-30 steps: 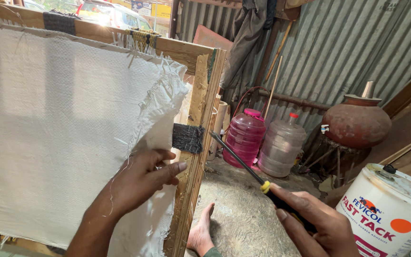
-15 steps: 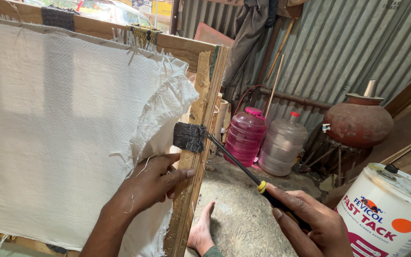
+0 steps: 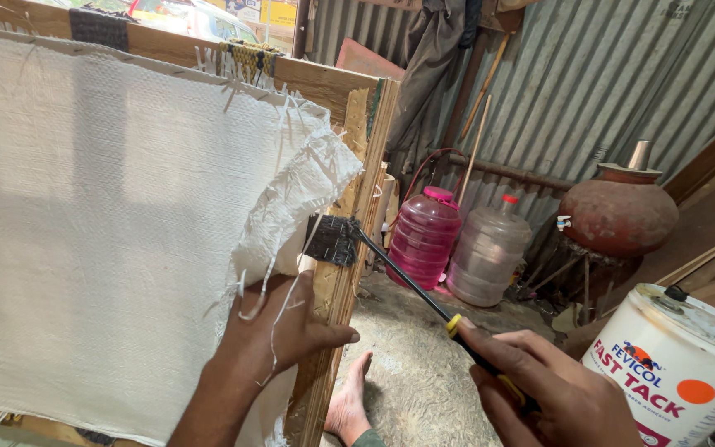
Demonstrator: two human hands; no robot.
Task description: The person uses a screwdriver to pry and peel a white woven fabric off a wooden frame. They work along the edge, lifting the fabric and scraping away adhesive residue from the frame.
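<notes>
A wooden frame [image 3: 357, 190] stands upright with white woven cloth [image 3: 109, 223] stretched over it; the cloth's frayed right edge is folded back. My left hand [image 3: 279, 327] presses on that loose edge against the frame's right upright. My right hand [image 3: 552, 397] grips the black and yellow handle of a brush [image 3: 399, 273]. Its dark bristle head [image 3: 333, 240] rests on the wood just above my left hand, under the lifted cloth.
A white bucket [image 3: 680, 364] with a lid stands at the lower right. A pink jug [image 3: 424, 236] and a clear jug [image 3: 490, 248] sit by the corrugated metal wall. A clay pot [image 3: 618, 215] rests on a stand. A bare foot [image 3: 349, 406] lies beside the frame.
The brush head has stayed on the frame's right upright, shifting slightly. My left hand moved lower on the cloth edge, which now folds back further.
</notes>
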